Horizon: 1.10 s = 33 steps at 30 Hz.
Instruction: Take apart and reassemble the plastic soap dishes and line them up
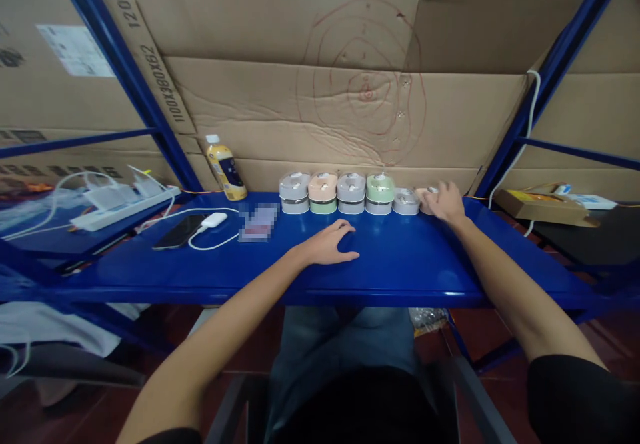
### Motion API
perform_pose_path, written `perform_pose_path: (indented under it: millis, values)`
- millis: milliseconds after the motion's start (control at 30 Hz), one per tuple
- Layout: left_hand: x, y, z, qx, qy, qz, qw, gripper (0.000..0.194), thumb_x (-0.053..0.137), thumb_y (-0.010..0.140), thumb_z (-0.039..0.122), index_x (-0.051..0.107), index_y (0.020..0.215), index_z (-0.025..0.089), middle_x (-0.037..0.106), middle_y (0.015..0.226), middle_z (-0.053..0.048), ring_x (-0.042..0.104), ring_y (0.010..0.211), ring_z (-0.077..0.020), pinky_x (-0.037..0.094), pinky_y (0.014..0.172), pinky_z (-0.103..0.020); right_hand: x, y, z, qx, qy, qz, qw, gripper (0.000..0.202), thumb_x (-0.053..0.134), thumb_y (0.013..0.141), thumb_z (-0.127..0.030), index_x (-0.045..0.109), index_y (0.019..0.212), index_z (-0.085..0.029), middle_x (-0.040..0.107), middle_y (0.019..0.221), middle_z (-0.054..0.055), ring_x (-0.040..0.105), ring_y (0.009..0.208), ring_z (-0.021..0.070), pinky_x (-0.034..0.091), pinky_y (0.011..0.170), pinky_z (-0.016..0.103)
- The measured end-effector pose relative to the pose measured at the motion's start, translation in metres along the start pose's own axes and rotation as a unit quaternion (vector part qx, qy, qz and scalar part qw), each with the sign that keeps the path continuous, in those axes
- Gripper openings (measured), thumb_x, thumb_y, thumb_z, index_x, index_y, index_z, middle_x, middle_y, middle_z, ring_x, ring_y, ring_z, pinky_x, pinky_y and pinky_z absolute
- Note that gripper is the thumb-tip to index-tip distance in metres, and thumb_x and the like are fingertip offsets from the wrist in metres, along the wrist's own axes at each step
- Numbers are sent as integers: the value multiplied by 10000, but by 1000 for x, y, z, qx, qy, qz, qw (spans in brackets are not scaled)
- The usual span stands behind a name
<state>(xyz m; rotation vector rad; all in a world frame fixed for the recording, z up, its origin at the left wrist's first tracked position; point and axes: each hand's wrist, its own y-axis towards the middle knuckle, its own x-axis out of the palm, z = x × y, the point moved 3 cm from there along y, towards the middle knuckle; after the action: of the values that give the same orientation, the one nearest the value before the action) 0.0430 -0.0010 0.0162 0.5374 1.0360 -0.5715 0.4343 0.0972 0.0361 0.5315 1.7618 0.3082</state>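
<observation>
Along the back of the blue table (400, 257) stands a row of small round containers with clear lids. Four stacks of two come first: a grey stack (295, 194), a peach-over-green stack (323, 194), another grey stack (351, 194) and a green-over-grey stack (380, 194). A single grey container (405, 202) follows, then a peach container (425, 197) at the right end. My right hand (449, 203), slightly blurred, has its fingers around the peach container and covers part of it. My left hand (331, 243) hovers or rests over the table before the stacks, fingers apart, holding nothing.
Left of the row stand a yellow drink bottle (227, 171), a pixelated item (259, 223), a black phone (179, 232) and a white charger with cable (214, 220). A power strip (125, 209) lies far left. Cardboard (240, 97) backs the table; blue posts (560, 64) flank it.
</observation>
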Motion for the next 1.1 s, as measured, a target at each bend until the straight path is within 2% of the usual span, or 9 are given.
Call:
perform_pose_path:
  millis: [100,167,367,500,600,767,933,1033,1100]
  values:
    - [0,0,0,-2,-4,3,1000,746,687,887,650,554,1466,198,476,1560,-157,563,1401,-358,456,1190,-466,3,-18,-31,-194,-31,-32,980,712,450,1012,-554,500,1554,-94,383,1715,222,321,1606,397,275,1303,545]
    - [0,1,-1,1,-9,7,1000,740,693,881,655,567,1453,203,481,1562,-155,565,1403,-357,461,1186,-463,6,-31,-48,-240,-40,-86,966,744,464,1001,-586,478,1579,-117,385,1724,198,327,1606,392,276,1307,562]
    - [3,3,-4,11,-15,23,1000,729,718,862,648,593,1430,207,507,1539,-151,581,1396,-356,471,1181,-466,-26,-68,-68,-225,-25,-80,971,601,434,1016,-622,671,1313,-155,678,1384,238,570,1370,449,420,1166,647]
    - [2,2,-4,18,-13,25,999,708,719,871,636,598,1425,210,528,1520,-149,596,1377,-347,474,1179,-469,-48,-80,-64,-96,-27,-29,995,804,560,902,-791,612,1390,-154,667,1346,278,589,1320,501,490,1062,649]
    - [1,2,-4,19,-31,37,999,767,755,854,635,568,1464,210,545,1516,-159,590,1388,-359,474,1185,-498,-41,-80,-62,-33,-25,-84,996,932,723,756,-833,594,1417,-190,703,1297,263,647,1254,501,542,982,616]
    - [1,4,-12,16,-106,84,991,1204,904,695,678,340,1642,193,483,1610,-231,504,1488,-409,430,1231,-569,-32,-88,-88,-146,7,-181,973,802,798,773,-679,643,1362,-156,714,1250,266,709,1138,493,571,922,603]
    - [2,5,-21,25,-153,102,983,1415,988,578,630,241,1687,167,407,1658,-291,449,1532,-438,388,1253,-610,-40,-108,-139,-363,214,-209,883,850,809,802,-642,566,1496,-216,654,1452,171,655,1290,384,537,1093,555]
    - [-1,4,-19,51,-166,95,980,1349,987,613,580,259,1688,213,494,1613,-248,521,1479,-422,432,1219,-609,-40,-100,-147,-343,282,-184,877,781,757,865,-645,559,1504,-242,670,1448,143,667,1262,361,539,1091,562]
    - [-3,3,-16,80,-144,90,982,1116,937,712,536,392,1640,239,579,1540,-194,570,1431,-392,445,1211,-586,-34,-89,-140,-287,303,-161,894,767,739,881,-639,553,1506,-236,687,1418,145,681,1231,362,549,1070,565]
